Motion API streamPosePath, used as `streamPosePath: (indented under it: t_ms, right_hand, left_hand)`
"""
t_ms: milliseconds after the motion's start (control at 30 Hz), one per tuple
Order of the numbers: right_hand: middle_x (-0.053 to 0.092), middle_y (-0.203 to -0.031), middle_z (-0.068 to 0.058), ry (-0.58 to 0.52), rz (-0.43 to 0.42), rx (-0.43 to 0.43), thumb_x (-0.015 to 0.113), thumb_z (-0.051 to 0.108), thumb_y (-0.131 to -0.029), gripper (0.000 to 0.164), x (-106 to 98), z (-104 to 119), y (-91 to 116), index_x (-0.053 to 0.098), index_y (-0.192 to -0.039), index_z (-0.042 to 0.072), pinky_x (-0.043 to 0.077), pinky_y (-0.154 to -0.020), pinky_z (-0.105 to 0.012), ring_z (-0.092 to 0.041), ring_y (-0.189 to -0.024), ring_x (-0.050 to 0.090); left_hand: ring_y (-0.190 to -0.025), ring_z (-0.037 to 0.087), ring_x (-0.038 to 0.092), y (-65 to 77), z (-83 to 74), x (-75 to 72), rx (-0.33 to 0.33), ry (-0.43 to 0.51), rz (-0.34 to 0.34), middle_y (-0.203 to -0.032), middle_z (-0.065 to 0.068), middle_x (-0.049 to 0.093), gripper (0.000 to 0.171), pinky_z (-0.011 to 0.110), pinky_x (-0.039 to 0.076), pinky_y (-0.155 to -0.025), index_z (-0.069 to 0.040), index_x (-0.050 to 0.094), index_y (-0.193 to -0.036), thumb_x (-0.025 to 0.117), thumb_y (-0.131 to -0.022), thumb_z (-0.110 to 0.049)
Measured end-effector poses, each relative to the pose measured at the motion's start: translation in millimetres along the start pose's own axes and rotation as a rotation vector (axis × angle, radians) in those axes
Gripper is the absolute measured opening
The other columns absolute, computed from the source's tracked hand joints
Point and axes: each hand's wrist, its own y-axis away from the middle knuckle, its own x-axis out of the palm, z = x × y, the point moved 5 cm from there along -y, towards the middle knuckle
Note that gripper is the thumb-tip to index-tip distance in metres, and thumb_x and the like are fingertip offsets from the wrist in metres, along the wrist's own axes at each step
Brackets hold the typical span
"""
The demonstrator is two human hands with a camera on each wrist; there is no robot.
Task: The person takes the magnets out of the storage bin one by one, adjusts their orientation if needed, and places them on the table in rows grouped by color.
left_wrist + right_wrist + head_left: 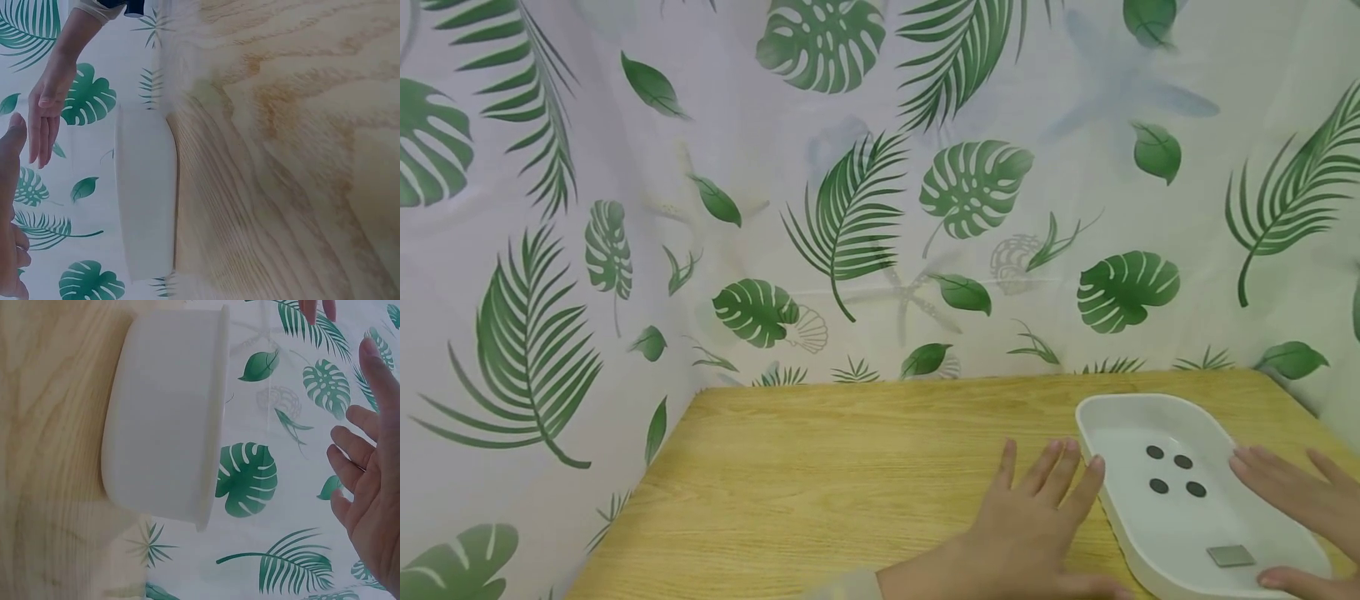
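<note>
A white rounded tray [1120, 521] sits at the right of the wooden table, seen from the side in both wrist views. On its floor are several dark round spots [1158, 486] and a small grey rectangle [1231, 556]. My left hand [1026, 521] is spread at the tray's left side, fingers straight and holding nothing. Across the tray, my right hand [1303, 500] hovers at its right side with fingers extended. Both wrist views show the hands raised above the tray's rim, the right hand [372, 462] apart from the white wall [165, 412].
The wooden table [850, 467] stretches off to the left of the tray. A white sheet [880, 250] printed with green leaves hangs behind the table and along its sides.
</note>
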Motion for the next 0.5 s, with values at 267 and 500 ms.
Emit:
streamPosePath:
  t_ms: [267, 500]
  right_hand:
    - [0.014, -0.153, 0.023, 0.024, -0.018, 0.075, 0.089, 0.037, -0.047, 0.119, 0.3, 1.2, 15.8, 0.031, -0.148, 0.01, -0.01, -0.115, -0.04, 0.007, -0.14, 0.008]
    - [0.0, -0.152, 0.028, 0.171, 0.038, 0.071, 0.083, 0.055, -0.051, 0.126, 10.8, -11.0, 31.6, 0.012, -0.152, 0.029, -0.014, -0.113, -0.045, 0.005, -0.141, -0.003]
  left_hand:
    - [-0.146, 0.019, 0.0, -8.2, -10.1, 2.6, 0.018, -0.025, 0.025, -0.159, 0.006, 0.004, 0.1, 0.051, 0.018, -0.112, -0.021, -0.007, -0.152, 0.028, -0.081, -0.082]
    - [-0.146, 0.018, 0.0, -14.4, -19.1, 10.4, 0.065, -0.065, 0.078, -0.159, 0.005, 0.0, 0.091, 0.051, 0.016, -0.112, -0.024, -0.008, -0.152, 0.022, -0.085, -0.078]
